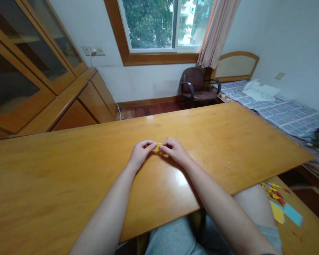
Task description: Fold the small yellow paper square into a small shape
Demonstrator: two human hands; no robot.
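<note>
A small yellow piece of paper [157, 147] lies on the wooden table [69, 177], near its middle. My left hand [140, 153] pinches its left end with curled fingers. My right hand [174, 150] pinches its right end the same way. Both hands rest on the tabletop and hide most of the paper between the fingertips.
A lower wooden surface at the bottom right carries small coloured paper squares [284, 212] and several small folded pieces [272, 191]. A brown office chair [195, 85] stands beyond the table under the window. A bed [281, 109] lies to the right, wooden cabinets [42, 81] to the left.
</note>
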